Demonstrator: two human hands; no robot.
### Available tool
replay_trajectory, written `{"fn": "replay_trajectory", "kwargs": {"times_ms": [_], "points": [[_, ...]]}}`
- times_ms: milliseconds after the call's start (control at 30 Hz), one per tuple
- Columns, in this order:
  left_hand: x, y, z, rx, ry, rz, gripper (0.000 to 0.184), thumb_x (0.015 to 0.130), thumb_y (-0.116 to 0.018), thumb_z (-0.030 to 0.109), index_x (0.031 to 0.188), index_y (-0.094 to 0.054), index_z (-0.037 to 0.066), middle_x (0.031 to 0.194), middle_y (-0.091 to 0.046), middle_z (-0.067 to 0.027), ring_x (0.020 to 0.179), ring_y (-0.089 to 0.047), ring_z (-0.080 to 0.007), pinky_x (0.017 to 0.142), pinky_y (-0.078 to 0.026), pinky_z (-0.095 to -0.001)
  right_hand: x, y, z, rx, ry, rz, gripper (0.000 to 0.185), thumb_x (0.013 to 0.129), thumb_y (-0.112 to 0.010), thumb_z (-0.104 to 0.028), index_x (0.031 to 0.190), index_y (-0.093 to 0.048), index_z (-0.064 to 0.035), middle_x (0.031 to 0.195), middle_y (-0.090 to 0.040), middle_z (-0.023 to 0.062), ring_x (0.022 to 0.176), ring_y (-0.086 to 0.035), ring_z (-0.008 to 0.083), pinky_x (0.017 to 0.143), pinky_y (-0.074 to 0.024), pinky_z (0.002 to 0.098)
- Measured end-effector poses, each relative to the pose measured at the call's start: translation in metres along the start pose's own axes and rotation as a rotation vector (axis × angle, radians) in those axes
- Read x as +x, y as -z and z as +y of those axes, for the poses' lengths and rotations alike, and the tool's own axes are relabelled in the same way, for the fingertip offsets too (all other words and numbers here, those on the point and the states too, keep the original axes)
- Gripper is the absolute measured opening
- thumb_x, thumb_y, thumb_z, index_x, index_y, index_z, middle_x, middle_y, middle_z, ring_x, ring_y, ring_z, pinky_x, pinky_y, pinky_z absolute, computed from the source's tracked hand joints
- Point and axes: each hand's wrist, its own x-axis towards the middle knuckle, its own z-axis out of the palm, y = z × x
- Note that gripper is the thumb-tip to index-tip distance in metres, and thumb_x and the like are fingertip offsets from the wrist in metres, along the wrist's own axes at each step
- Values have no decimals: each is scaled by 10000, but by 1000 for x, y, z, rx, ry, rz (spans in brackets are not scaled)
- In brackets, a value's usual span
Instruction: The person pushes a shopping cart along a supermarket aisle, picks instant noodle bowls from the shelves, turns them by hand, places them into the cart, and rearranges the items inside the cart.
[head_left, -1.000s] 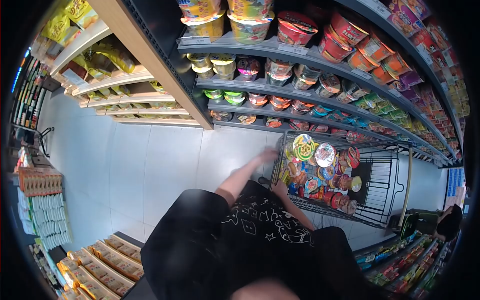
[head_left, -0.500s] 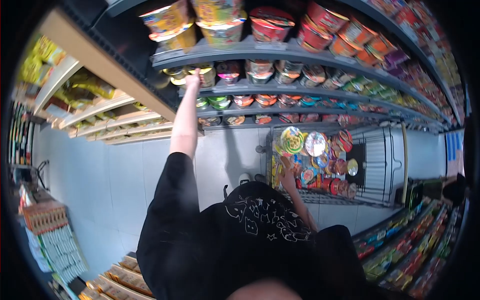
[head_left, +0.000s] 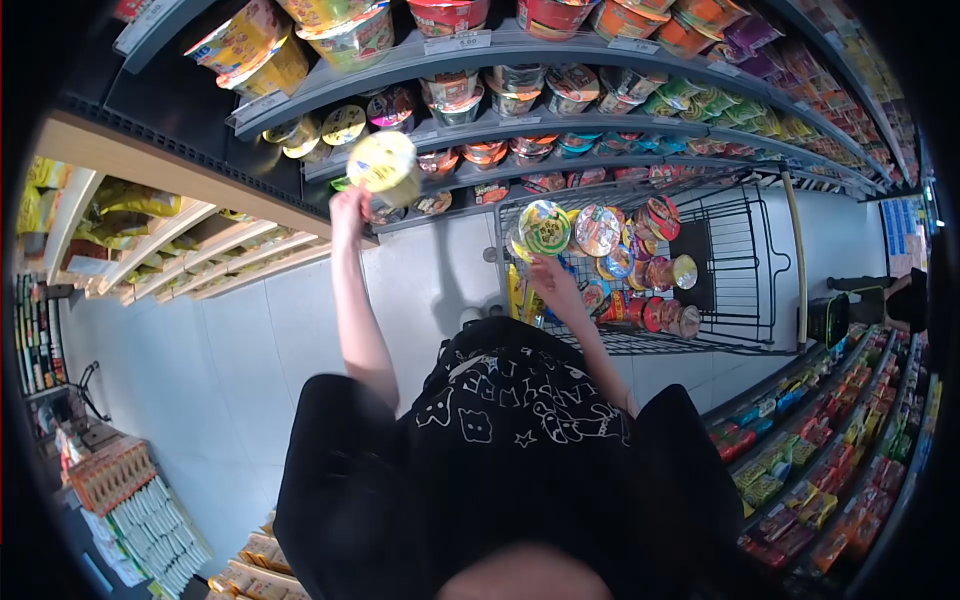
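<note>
My left hand (head_left: 350, 212) grips a yellow-lidded noodle cup (head_left: 384, 168), lifted in front of the lower shelves and tilted so its lid faces me. Over the near left part of the shopping cart (head_left: 775, 255) is my right hand (head_left: 553, 284), its fingers at a green-lidded noodle bowl (head_left: 544, 229); whether they grip it is hard to make out. A white-lidded bowl (head_left: 597, 231) sits beside that bowl. Several other cups and packs, among them a red bowl (head_left: 662, 217), fill the cart's left half.
Shelves of noodle bowls (head_left: 480, 45) run along the top. A wooden shelf unit (head_left: 180, 170) with yellow packs stands at left. Snack racks (head_left: 830, 440) are at lower right. Another person (head_left: 905, 300) is at the far right. Stacked boxes (head_left: 110, 475) stand at lower left.
My left hand has gone up to the shelf and come back down with the yellow-lidded cup. My right hand has moved onto the green-lidded bowl. The view has shifted.
</note>
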Motion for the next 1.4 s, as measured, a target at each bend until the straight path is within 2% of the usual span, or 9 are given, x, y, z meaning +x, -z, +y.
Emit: {"fn": "replay_trajectory", "kwargs": {"times_ms": [200, 267, 367, 433, 500, 600, 667, 833, 1400], "points": [[-132, -71, 7, -191, 200, -600, 232, 811, -508, 210, 621, -497, 76, 478, -373, 69, 411, -306, -18, 384, -220, -169, 9, 5, -82, 183, 284, -139, 779, 603, -719, -139, 1243, -281, -75, 1263, -325, 108, 1167, -326, 207, 915, -326, 316], [-142, -85, 13, -222, 181, -533, 239, 813, -505, 212, 616, -490, 77, 476, -368, 70, 412, -308, -19, 391, -227, -169, 5, 19, -101, 48, 90, -465, 962, 533, -766, -150, 1284, -170, -77, 1252, -324, 98, 1166, -315, 206, 955, -272, 332], [-142, -96, 17, -173, 73, -509, 241, 817, -497, 229, 630, -490, 78, 503, -388, 70, 450, -344, -23, 434, -267, -169, 3, 19, -102, 312, 147, -437, 997, 516, -778, -154, 1279, -141, -69, 1222, -333, 95, 1154, -317, 196, 950, -281, 337], [-148, -119, 37, -237, 26, -234, 217, 818, -492, 234, 668, -494, 77, 570, -434, 48, 507, -377, -36, 481, -301, -179, 0, 19, -108, 304, 190, -391, 960, 546, -755, -115, 1271, -128, -64, 1188, -358, 102, 1124, -349, 186, 927, -313, 315], [-144, -117, 30, -320, -14, -407, 208, 807, -502, 264, 865, -502, 64, 771, -497, -6, 692, -465, -72, 583, -374, -195, 3, 17, -106, 614, 110, -179, 886, 593, -713, -71, 1264, -134, -56, 1158, -381, 95, 1074, -399, 176, 885, -350, 279], [-153, -137, 44, -198, -208, -484, 624, 752, -578, 238, 1255, -234, 104, 1150, -358, -89, 1066, -384, -183, 783, -420, -283, 6, 30, -105, 716, 94, -146, 675, 761, -568, -131, 1267, -129, -52, 1138, -395, 84, 1009, -427, 130, 834, -372, 246], [-161, -149, 50, -134, -221, -483, 659, 731, -600, 181, 1266, -220, 110, 1172, -331, -97, 1066, -382, -190, 785, -423, -285, -1, 40, -118, 693, 55, -119, 546, 858, -440, -208, 1272, -125, -43, 1135, -395, 80, 993, -418, 112, 817, -370, 240], [-173, -166, 61, -150, -195, -442, 847, 639, -695, 147, 1308, -175, 128, 1216, -307, -98, 1073, -366, -219, 876, -347, -329, -8, 50, -122, 675, 119, -80, 555, 851, -449, -211, 1273, -137, -31, 1147, -385, 86, 1012, -398, 117, 838, -342, 237], [-169, -166, 40, -291, -207, -470, 795, 641, -670, 38, 1295, -222, 95, 1264, -306, -76, 1068, -385, -166, 884, -350, -287, -14, 69, -116, 673, 147, -114, 651, 779, -567, -189, 1273, -169, -45, 1124, -345, 119, 1004, -421, 189, 834, -368, 296]]}}
